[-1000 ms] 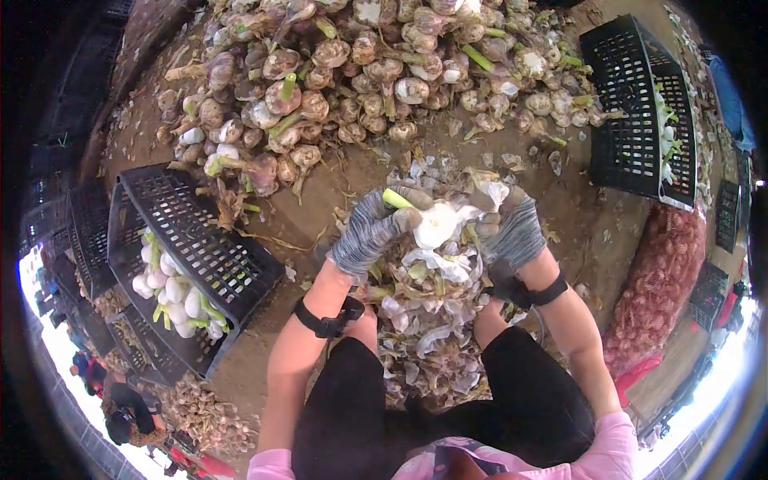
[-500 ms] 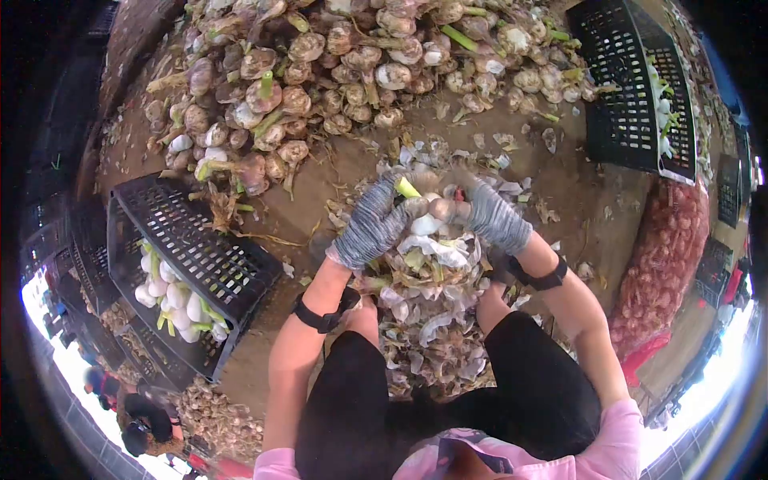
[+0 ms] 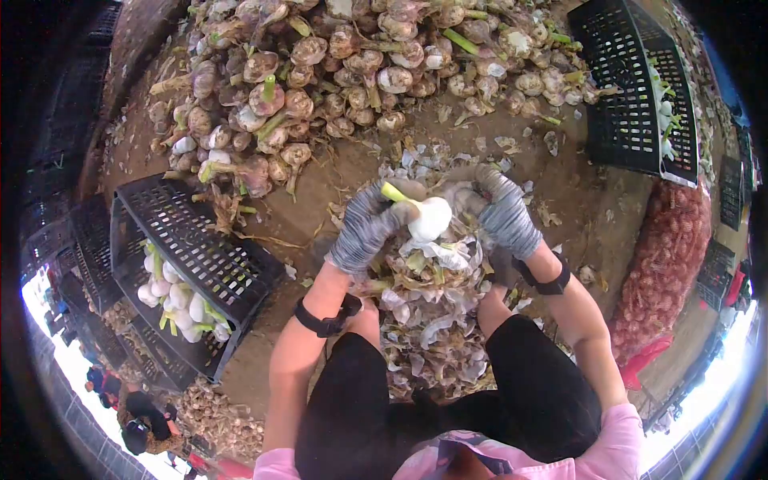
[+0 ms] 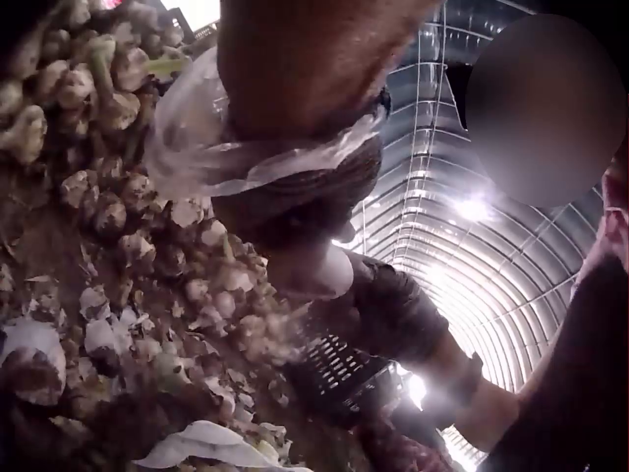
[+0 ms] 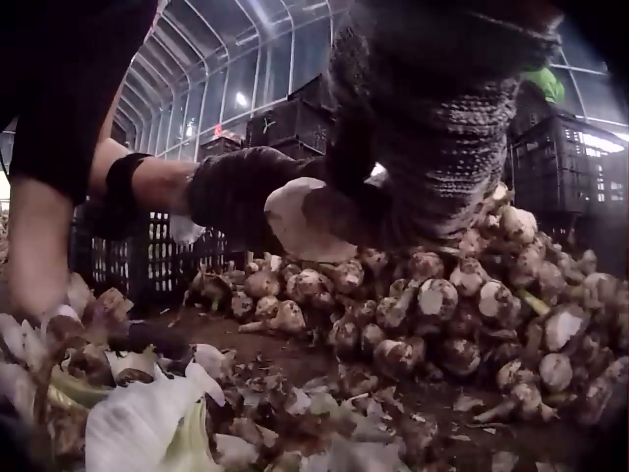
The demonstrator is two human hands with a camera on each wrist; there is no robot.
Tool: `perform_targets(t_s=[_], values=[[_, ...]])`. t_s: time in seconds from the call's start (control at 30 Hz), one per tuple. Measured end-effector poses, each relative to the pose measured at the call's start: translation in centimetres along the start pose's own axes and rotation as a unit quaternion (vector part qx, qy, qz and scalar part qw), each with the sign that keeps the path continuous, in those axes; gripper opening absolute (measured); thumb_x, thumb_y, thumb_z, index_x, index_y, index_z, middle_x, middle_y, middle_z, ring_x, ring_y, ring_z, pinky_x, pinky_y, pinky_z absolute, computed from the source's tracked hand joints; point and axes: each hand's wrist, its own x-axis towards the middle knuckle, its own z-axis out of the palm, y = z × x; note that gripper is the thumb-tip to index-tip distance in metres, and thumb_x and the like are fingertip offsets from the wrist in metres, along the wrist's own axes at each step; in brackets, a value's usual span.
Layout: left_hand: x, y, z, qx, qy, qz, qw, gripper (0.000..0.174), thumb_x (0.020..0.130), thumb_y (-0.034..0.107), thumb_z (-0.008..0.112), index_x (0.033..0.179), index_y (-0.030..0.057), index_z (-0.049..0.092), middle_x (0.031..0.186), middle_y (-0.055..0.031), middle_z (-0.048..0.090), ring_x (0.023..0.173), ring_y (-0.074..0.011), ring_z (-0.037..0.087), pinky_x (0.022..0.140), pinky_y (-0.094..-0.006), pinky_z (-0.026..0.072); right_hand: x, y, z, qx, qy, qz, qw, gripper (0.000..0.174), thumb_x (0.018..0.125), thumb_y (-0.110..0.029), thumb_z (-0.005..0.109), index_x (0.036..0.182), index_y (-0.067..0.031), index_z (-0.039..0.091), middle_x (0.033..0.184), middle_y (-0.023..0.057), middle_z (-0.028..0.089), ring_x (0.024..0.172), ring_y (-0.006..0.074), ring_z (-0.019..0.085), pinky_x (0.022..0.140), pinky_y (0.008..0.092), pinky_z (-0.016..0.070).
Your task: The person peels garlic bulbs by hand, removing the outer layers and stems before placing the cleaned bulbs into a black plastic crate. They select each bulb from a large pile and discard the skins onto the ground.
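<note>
A peeled white garlic bulb [image 3: 430, 219] with a short green stem is held in my gloved left hand [image 3: 368, 224], thumb and fingers pinching it at the stem. Close to its right side is my gloved right hand [image 3: 500, 210], its fingers bent and blurred; I cannot tell whether they pinch any skin. In the right wrist view the white bulb [image 5: 295, 218] shows between both gloves. The left wrist view shows the bulb [image 4: 316, 270] below the left hand, partly covered. Under the hands lies a heap of loose garlic skins [image 3: 436, 320] between the legs.
A large pile of unpeeled garlic [image 3: 344, 72] lies ahead. At left a tilted black crate [image 3: 200, 232] holds white bulbs with green stems; another black crate [image 3: 632, 96] stands at far right. Below that one lies a red mesh sack [image 3: 664, 264]. Another person [image 3: 144, 416] is at lower left.
Half a second ago both hands were together over the bulb. Now the right hand has drawn slightly right, and the bulb shows whiter and rounder in the left hand.
</note>
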Motion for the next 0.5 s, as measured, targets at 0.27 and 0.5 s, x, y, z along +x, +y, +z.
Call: perform_targets(t_s=[0.27,0.5], values=[[1.7,-3.9,-0.2,-0.43,0.059,-0.162,0.886,0.037,0.083,0.024,0.06,0.113,0.0055,0.051,0.109,-0.0102,0.057,0.097,-0.02,0.058,0.074,-0.0283,0.0539,-3.2,1.6,-3.1,0.264,-0.206,0.017,0.942,0.027,0.072,-0.024,0.067,0.078,0.0021,0.064,0.079,0.0094,0.065,0.079,0.0185,0.059,0.075,0.031,0.0455],[1.1,-4.6,-2.2,-0.445,0.087,-0.167,0.875,0.033,0.084,0.017,0.057,0.115,0.005,0.05,0.111,-0.0102,0.057,0.097,-0.0209,0.058,0.073,-0.0286,0.0535,-0.5,2.4,-1.6,-0.545,-0.193,-0.023,0.816,0.039,0.06,-0.01,0.061,0.099,-0.0045,0.061,0.086,0.0249,0.058,0.08,0.0346,0.059,0.074,0.038,0.0475]])
